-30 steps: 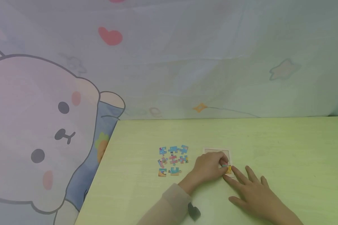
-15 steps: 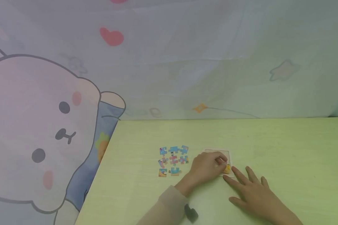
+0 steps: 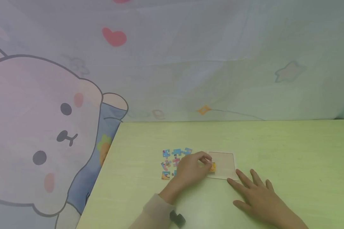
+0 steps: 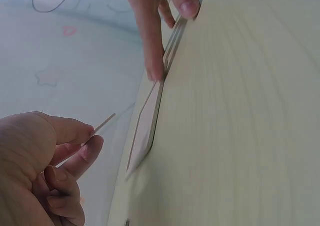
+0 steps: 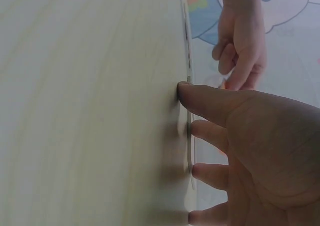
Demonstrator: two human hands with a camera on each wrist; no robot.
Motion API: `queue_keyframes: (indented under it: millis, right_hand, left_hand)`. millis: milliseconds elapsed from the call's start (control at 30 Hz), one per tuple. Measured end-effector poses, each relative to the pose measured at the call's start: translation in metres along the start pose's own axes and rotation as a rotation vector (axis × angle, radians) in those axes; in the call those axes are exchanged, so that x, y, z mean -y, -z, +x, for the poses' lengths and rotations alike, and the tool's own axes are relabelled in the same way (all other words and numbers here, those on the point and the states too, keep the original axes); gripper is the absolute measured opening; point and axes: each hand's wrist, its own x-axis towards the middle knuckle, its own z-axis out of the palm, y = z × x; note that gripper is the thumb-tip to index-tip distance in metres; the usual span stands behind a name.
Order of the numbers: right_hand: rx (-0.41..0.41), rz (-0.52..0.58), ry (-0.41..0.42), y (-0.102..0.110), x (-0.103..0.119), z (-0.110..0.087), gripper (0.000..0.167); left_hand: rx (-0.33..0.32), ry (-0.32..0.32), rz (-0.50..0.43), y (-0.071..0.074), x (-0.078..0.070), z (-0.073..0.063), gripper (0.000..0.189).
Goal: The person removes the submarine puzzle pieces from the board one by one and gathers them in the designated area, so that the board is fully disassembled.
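Note:
My left hand pinches a yellow-orange puzzle piece between thumb and fingers. It is above the left side of a shallow square puzzle tray. In the left wrist view the puzzle piece shows edge-on, raised off the table. My right hand lies with spread, straight fingers, two fingertips touching the tray's lower right corner. Left of the tray lie several loose puzzle pieces, blue, pink and sand-coloured; my left hand hides some of them.
A pale wooden table bears everything. Behind it hangs a printed cloth with hearts, stars and a large cartoon animal on the left. A dark device sits at my left sleeve's cuff.
My left hand has lifted the yellow-orange puzzle piece from the tray's lower right corner and carried it left, baring the tray's inside. My right hand stays in place.

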Motion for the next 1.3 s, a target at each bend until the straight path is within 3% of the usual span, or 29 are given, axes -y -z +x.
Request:
queue_keyframes:
  millis: [233,467,733,1067,1300]
  right_hand:
    - [-0.007,0.008,0.004,-0.002,-0.002,0.0,0.062]
    - [-0.014,-0.005,0.005,-0.002,-0.002,-0.002,0.062]
    - [-0.023,-0.003,0.008,-0.003,-0.002,-0.003,0.062]
    - [-0.01,-0.002,0.005,-0.003,-0.004,-0.001,0.062]
    - [-0.006,0.0,0.012,-0.005,-0.005,-0.001,0.063]
  left_hand:
    - [-0.036,0.059,0.041,0.025,0.023,-0.016,0.014]
    - [-0.02,0.081,0.093,0.039,0.037,-0.028,0.014]
    - [0.034,0.08,0.111,0.039,0.044,-0.033,0.013]
    - [0.011,0.067,0.215,0.037,0.044,-0.033,0.01]
    - [-0.02,0.071,0.217,0.045,0.045,-0.035,0.013]
